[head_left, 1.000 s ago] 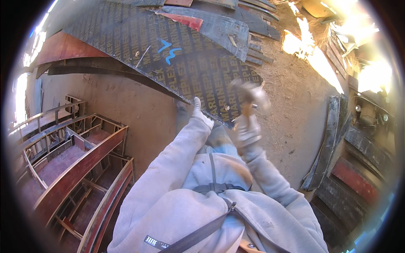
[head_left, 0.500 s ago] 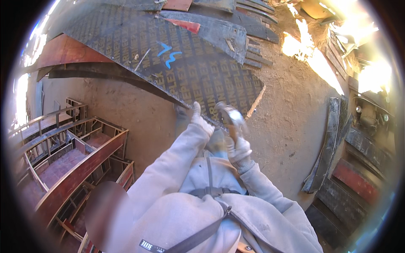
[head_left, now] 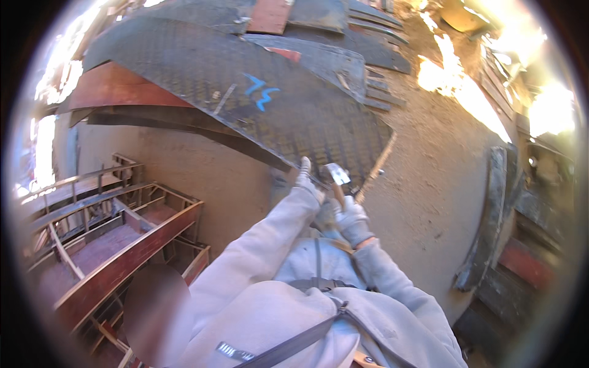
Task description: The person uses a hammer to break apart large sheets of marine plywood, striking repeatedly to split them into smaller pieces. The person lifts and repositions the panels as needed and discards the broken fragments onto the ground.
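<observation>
My right hand (head_left: 352, 218), in a pale work glove, grips the wooden handle of a hammer (head_left: 335, 178) whose metal head sits just above the near edge of a dark patterned formwork panel (head_left: 245, 104). My left hand (head_left: 305, 178), also gloved, rests on that near edge of the panel, right beside the hammer head. The panel carries a blue scrawled mark and lies tilted over reddish sheets. A thin wooden strip (head_left: 375, 168) lies along the panel's right edge. My grey sleeves and a dark chest strap fill the lower middle.
Red-brown wooden frames (head_left: 116, 245) are stacked at the lower left. More dark panels and planks (head_left: 343, 55) lie at the top. A long dark curved board (head_left: 491, 214) stands at the right on bare sandy ground (head_left: 429, 184). Sun glare washes out the upper right.
The hammer, raised and blurred a second ago, has come down to the panel's edge. My left hand has stayed on the edge.
</observation>
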The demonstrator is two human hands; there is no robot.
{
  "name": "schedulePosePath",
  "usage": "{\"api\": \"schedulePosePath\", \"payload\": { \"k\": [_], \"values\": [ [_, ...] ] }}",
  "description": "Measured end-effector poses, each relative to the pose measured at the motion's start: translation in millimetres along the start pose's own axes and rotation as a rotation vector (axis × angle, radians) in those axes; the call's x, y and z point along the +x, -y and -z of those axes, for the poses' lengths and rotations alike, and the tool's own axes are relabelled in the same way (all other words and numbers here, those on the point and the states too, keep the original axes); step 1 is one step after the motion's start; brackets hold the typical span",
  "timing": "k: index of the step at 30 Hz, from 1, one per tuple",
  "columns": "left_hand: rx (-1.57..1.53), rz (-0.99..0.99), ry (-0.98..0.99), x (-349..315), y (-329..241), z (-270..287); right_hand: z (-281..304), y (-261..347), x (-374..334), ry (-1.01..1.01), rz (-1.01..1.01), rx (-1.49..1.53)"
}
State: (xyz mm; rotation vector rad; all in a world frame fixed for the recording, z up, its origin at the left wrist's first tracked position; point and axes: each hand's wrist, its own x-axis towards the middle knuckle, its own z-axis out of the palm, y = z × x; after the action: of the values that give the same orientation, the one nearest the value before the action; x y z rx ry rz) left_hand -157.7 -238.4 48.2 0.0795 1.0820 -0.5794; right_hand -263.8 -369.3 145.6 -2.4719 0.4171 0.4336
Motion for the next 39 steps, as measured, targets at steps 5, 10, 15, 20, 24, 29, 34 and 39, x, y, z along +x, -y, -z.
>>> {"api": "schedulePosePath", "payload": {
  "k": [5,10,15,20,24,29,34,39],
  "values": [
    [0.089,-0.149,-0.157,17,1,24,1,0,12,-0.135,0.058,0.228],
    [0.349,-0.063,0.031,41,-8,58,22,-19,16,0.077,-0.340,0.438],
    [0.562,-0.124,-0.032,33,-8,64,38,-62,19,-0.254,-0.457,0.566],
    [1.072,-0.422,-0.058,9,-4,54,-13,-104,47,-0.386,-0.735,1.125],
    [1.438,-0.647,-0.091,0,-7,59,-30,-108,62,-0.209,-0.803,1.476],
    [1.489,-0.795,-0.177,14,-10,77,-4,-71,54,-0.171,-0.810,1.292],
    [1.567,-0.888,-0.279,-3,-43,126,42,-42,37,-0.189,-0.738,1.334],
    [1.264,-0.887,-0.196,-33,-133,94,64,-34,43,-0.217,-0.734,1.069]
  ]
}}
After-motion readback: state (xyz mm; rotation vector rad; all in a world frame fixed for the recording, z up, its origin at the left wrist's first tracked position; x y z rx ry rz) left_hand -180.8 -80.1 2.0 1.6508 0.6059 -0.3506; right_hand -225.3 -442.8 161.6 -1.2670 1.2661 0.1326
